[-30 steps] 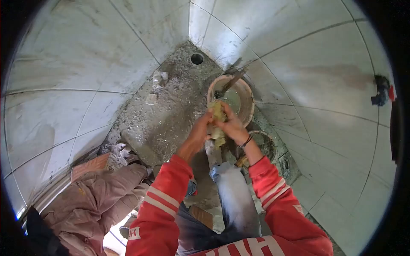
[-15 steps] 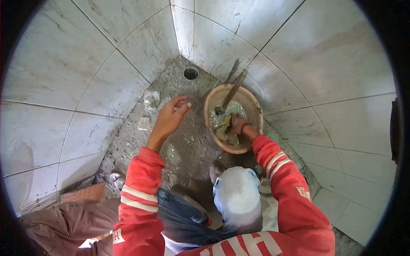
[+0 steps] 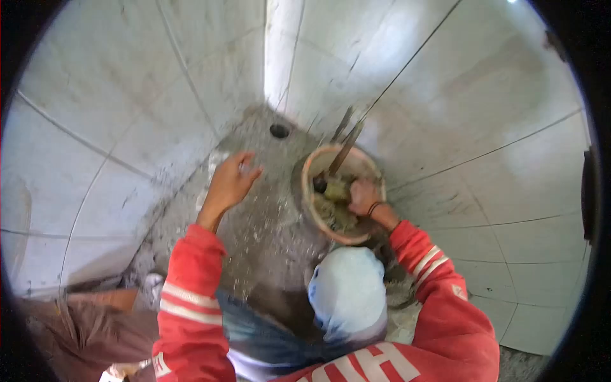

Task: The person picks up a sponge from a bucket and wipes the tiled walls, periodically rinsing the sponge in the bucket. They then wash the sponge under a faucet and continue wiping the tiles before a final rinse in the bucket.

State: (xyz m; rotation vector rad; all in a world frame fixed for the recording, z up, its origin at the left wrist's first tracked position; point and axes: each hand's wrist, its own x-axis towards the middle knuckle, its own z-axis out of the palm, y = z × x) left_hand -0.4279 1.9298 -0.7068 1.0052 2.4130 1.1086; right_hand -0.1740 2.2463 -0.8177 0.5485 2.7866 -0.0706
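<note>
Bucket (image 3: 349, 240): standing by tiled wall (image 3: 439, 121), containing yellowish wad (image 3: 337, 191). Right hand (image 3: 364, 196): reaching in against wad, apparently wetting it; finger grip hidden, cannot tell. Left hand (image 3: 229, 183): hovering over grey floor (image 3: 267, 223), fingers standing loosely apart. Lifting would be calling for firm grasp.

Matt plastic bucket (image 3: 350, 240), rough floor (image 3: 267, 219)

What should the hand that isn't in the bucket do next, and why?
I'd probably bring the left hand over to the bucket to help with the soft yellowish wad. The right hand is down inside, against the wad, while the left looks empty, fingers parted, over the floor beside the bucket.
</note>
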